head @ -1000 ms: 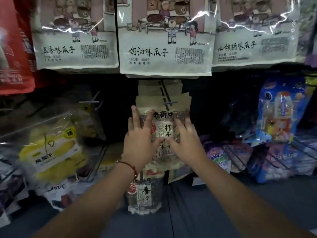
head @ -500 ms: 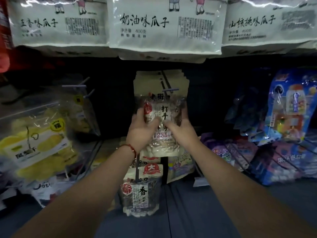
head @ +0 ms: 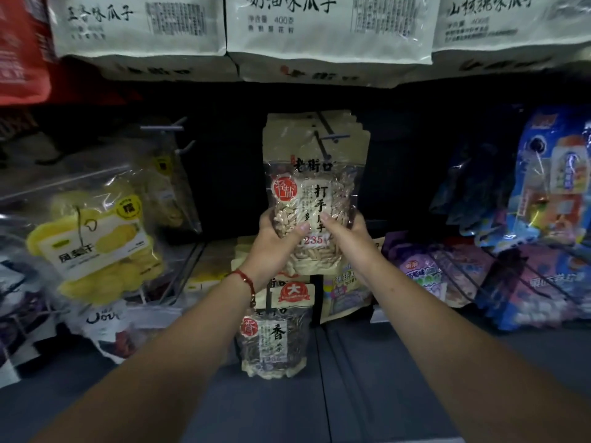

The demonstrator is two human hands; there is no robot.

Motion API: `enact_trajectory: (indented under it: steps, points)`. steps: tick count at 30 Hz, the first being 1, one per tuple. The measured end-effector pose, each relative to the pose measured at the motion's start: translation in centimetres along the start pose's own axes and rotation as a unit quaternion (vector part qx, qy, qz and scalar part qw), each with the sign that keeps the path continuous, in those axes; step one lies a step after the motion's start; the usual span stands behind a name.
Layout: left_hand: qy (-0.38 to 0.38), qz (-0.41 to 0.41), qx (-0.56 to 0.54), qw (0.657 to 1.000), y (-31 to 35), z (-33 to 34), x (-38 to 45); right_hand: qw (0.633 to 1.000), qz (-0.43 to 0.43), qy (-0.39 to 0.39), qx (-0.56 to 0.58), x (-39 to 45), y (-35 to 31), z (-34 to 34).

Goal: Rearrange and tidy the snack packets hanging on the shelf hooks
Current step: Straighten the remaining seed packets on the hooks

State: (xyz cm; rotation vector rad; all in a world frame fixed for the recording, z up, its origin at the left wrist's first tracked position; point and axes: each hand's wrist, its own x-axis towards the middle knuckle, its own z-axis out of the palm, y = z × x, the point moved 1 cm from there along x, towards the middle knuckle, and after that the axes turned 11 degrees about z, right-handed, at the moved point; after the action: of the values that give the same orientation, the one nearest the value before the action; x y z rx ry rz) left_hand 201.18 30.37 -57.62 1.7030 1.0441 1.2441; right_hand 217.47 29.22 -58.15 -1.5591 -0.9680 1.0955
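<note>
Head view. Both my hands are on the front kraft-paper seed packet with a clear window and black brush lettering (head: 315, 199), which hangs on the grey metal peg hook (head: 332, 137) at the centre of the dark shelf back. My left hand (head: 273, 247) grips the packet's lower left side, thumb curled across the window front, other fingers hidden behind the bag. My right hand (head: 347, 238) grips the lower right side the same way, thumb pressed on the front near the red number label. A thin red cord bracelet (head: 248, 281) sits on my left wrist. More packets of the same kraft kind hang behind the front one on that hook; only their tops show.

Just below my hands hangs a darker seed packet with a red round seal and a white label (head: 275, 343). To the left, a clear packet of yellow dried fruit slices (head: 96, 251) hangs tilted, near a bare grey hook (head: 163, 127). To the right lie purple snack packets (head: 428, 276) and blue glossy packets (head: 550, 187). Along the top edge hangs a row of large white bags with black calligraphy (head: 326, 27); a red bag (head: 19, 49) is at far left.
</note>
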Motion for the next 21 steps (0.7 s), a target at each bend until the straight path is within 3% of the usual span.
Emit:
enact_trajectory:
  steps: [3,6,10,14,18,21]
  points:
    - [-0.004,0.013,0.046,0.999,0.2,-0.2,-0.5,0.999,-0.002,0.032,-0.033,-0.9,-0.2,0.0]
    - [-0.014,0.067,0.183,0.981,1.1,-1.2,-2.5,0.986,-0.070,0.110,-0.106,-2.5,-0.1,0.0]
    - [-0.047,0.178,0.406,0.895,2.0,-4.4,-8.3,0.929,-0.188,0.126,-0.292,-6.4,1.9,-0.2]
    - [-0.106,0.282,0.496,0.815,-1.0,-7.9,-14.7,0.862,-0.260,0.047,-0.433,-11.4,6.4,0.1]
    - [-0.192,0.247,0.538,0.783,-5.9,-8.2,-19.5,0.800,-0.239,-0.040,-0.549,-13.0,11.5,1.9]
    - [-0.216,0.171,0.591,0.758,-9.8,-7.2,-18.8,0.784,-0.200,-0.063,-0.584,-12.0,14.0,3.7]
